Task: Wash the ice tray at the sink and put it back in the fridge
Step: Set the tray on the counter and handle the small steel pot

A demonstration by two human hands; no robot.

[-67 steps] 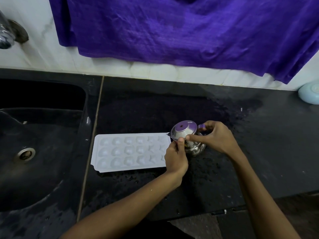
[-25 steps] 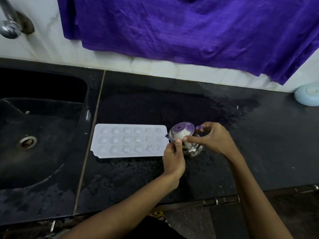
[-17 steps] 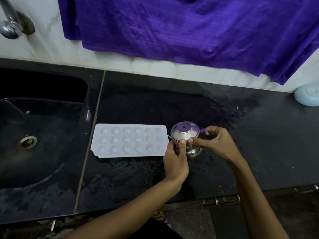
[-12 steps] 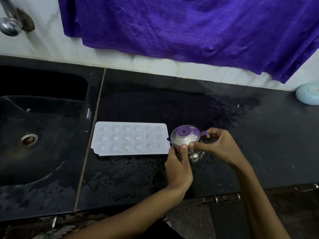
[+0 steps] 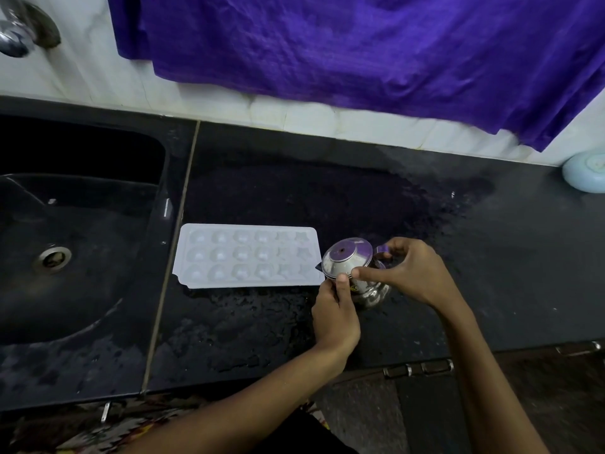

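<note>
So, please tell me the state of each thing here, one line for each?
ice tray: flat on the wet counter, cavities up, untouched.
steel jug: tilted, spout toward the tray, lid on.
left hand: grips the jug.
right hand: holds the jug handle.
sink: no water running.
tap: off.

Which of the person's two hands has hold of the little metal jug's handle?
The right hand: its grip is on the purple handle of the metal jug. The left hand only holds the jug's near side.

The ice tray (image 5: 248, 256) lies on the counter (image 5: 327, 198) between sink (image 5: 82, 224) and kettle (image 5: 353, 270).
</note>
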